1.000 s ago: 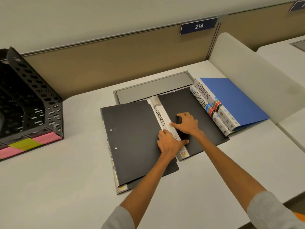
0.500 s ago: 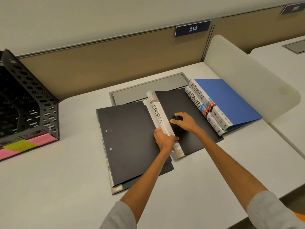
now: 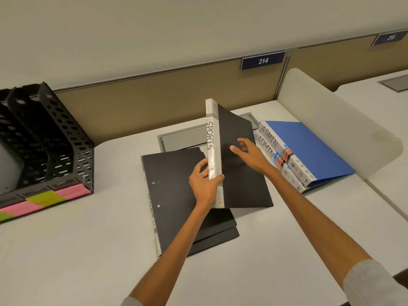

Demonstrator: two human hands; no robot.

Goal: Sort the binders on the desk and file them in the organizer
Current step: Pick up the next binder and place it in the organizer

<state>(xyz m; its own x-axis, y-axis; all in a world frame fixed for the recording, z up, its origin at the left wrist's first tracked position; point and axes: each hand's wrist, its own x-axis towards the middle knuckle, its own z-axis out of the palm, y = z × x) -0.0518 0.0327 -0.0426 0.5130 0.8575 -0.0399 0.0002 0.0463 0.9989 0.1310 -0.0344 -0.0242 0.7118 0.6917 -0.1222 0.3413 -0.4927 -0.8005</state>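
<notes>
L hand (image 3: 204,184) fingers clamped on spine of SPORTS binder (image 3: 237,164), upright over black binders (image 3: 172,195) mid tabletop (image 3: 88,250). R hand (image 3: 250,156) fingers spread at its cover, contact unclear. ADMIN binders (image 3: 309,149) by right edge, organizer (image 3: 59,140) at left edge.

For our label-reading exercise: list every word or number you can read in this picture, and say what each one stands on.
"SPORTS": spine of the black binder gripped by the left hand.
"ADMIN": spine of the top blue binder.
"ADMIN": spine of the lower blue binder.
"214": blue partition plate.
"215", blurred: far plate.
Sticky notes and small spine print: unreadable.
</notes>
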